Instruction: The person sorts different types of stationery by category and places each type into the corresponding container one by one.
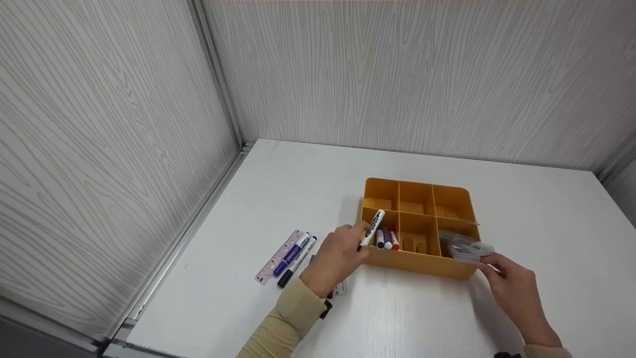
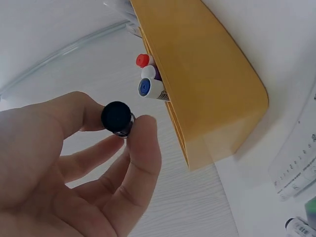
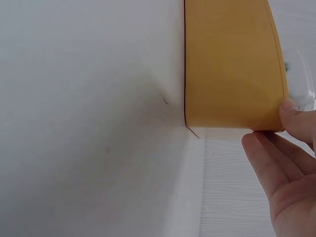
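My left hand (image 1: 338, 251) pinches a white marker (image 1: 375, 223) between thumb and fingers, tilted over the front left compartment of a yellow divided box (image 1: 422, 266). The marker's black end (image 2: 116, 117) faces the left wrist camera. Several capped markers (image 1: 388, 239), with blue, white and red ends, stand in that compartment. At the box's front right corner, my right hand (image 1: 514, 291) grips the edge, thumb on the rim and fingers against the side in the right wrist view. Just by those fingertips, a clear plastic case (image 1: 466, 248) leans out of the front right compartment.
Left of the box lie a pink ruler (image 1: 273, 263), a purple marker (image 1: 292, 254) and a black-capped white marker (image 1: 297, 262). More small items (image 1: 341, 288) are partly covered by my left forearm. Wood-grain panels (image 1: 357, 74) wall the white table (image 1: 228, 238) at the back and left.
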`<state>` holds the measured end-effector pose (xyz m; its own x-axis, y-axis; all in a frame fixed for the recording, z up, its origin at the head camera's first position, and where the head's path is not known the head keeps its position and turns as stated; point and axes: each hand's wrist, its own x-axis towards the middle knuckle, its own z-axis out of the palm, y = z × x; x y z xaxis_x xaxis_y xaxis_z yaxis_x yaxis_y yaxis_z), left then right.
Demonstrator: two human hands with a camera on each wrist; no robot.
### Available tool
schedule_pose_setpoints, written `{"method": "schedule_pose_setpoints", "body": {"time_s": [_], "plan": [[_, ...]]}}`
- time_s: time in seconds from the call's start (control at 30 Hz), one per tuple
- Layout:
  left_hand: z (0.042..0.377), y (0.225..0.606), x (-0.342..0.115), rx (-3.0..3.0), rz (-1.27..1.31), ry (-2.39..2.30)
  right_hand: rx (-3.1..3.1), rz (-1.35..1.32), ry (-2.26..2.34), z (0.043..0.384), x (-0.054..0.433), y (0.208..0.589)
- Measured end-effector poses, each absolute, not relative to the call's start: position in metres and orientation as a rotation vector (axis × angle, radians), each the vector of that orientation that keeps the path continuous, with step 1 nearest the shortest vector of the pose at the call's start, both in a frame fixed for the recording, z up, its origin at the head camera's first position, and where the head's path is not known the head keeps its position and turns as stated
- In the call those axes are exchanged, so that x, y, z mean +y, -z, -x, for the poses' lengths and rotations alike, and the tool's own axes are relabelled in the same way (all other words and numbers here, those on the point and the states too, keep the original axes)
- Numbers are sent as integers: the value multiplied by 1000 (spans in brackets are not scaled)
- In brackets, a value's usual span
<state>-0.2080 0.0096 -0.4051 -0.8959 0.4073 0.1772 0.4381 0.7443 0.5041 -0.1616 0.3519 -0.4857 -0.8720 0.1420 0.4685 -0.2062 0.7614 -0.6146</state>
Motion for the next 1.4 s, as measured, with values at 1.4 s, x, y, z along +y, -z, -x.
{"method": "schedule_pose_setpoints", "body": {"time_s": [1.4], "plan": [[251,414,53,-3053,480,632,-2480,-27,-960,161,353,486]]}}
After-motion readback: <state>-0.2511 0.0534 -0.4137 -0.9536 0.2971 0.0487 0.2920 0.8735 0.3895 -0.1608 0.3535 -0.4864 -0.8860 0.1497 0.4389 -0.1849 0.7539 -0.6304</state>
